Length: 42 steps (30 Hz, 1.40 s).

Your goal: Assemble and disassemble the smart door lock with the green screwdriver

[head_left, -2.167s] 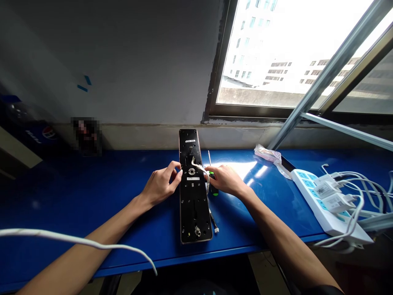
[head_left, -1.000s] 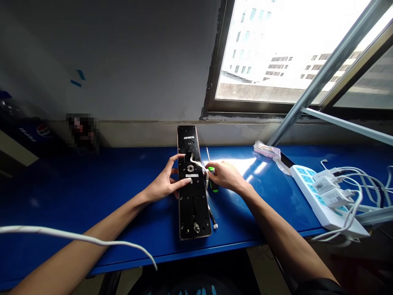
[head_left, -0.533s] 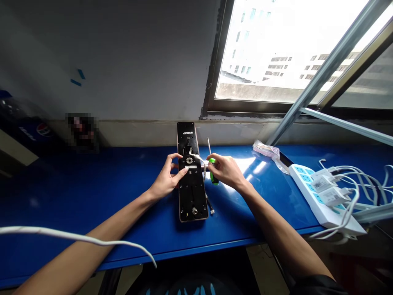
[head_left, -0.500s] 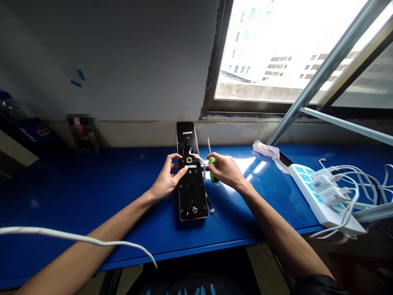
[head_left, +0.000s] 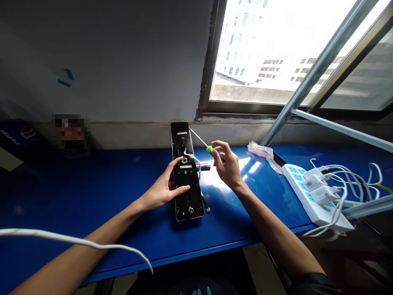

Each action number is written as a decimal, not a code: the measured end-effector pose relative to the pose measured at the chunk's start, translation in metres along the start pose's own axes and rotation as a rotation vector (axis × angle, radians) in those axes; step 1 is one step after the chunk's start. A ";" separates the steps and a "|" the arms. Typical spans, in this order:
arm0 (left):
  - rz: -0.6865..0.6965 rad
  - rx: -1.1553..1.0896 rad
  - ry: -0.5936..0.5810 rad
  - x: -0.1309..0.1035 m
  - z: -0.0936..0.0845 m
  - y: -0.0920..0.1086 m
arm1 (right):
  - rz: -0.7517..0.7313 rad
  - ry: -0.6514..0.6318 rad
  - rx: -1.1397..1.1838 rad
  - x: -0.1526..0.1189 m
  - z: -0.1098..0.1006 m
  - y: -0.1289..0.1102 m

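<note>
A long black door lock panel, back side up, lies lengthwise on the blue table with its far end near the wall. My left hand grips its left side, index finger and thumb on the top face, the other fingers partly hidden at the edge. In my right hand is a screwdriver with a green handle. Its shaft points up and left, the tip by the panel's upper right edge; whether it touches cannot be told. A white cable loops from the panel's middle, and a dark cable with a connector sticks out lower right.
A shiny rod-like piece lies right of the panel. Farther right are a plastic bag and a white power strip with chargers and tangled cables. A metal frame bar slants over the table. A white cable crosses the lower left.
My right hand has tilted the screwdriver from nearly upright to slanting up-left, its tip now by the panel's top right edge. My left hand's thumb has slid lower on the panel.
</note>
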State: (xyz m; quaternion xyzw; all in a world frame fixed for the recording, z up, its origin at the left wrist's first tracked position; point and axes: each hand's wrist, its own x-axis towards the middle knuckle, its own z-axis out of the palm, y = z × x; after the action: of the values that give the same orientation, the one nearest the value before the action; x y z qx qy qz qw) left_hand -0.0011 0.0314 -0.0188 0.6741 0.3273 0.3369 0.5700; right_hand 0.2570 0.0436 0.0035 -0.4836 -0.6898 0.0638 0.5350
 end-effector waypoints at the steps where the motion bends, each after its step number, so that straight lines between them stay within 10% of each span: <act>1: 0.000 -0.021 -0.003 0.001 0.000 -0.001 | -0.004 0.051 0.031 0.002 -0.004 -0.002; 8: -0.042 -0.084 -0.011 0.004 -0.008 -0.002 | -0.168 0.263 0.295 0.032 -0.041 -0.037; 17: -0.055 -0.091 -0.017 0.004 -0.011 0.003 | -0.394 -0.608 0.170 0.082 -0.085 -0.123; 22: -0.044 0.165 -0.034 0.005 -0.018 0.002 | -0.470 -0.715 0.044 0.077 -0.094 -0.130; 27: 0.321 0.788 0.263 -0.003 -0.020 0.006 | -0.503 -0.803 -0.025 0.067 -0.093 -0.133; 30: 0.613 0.821 0.063 -0.011 -0.009 0.016 | -0.530 -0.831 -0.062 0.064 -0.089 -0.136; 34: 0.677 0.792 -0.249 -0.017 0.011 0.021 | -0.553 -0.831 -0.120 0.063 -0.081 -0.138; 42: 0.624 0.751 -0.279 -0.015 0.020 0.010 | -0.565 -0.832 -0.190 0.060 -0.073 -0.139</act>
State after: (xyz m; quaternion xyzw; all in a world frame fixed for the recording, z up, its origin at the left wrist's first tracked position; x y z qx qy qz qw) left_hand 0.0073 0.0064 -0.0126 0.9369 0.1297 0.2567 0.1990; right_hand 0.2351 -0.0160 0.1590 -0.2584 -0.9510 0.0405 0.1651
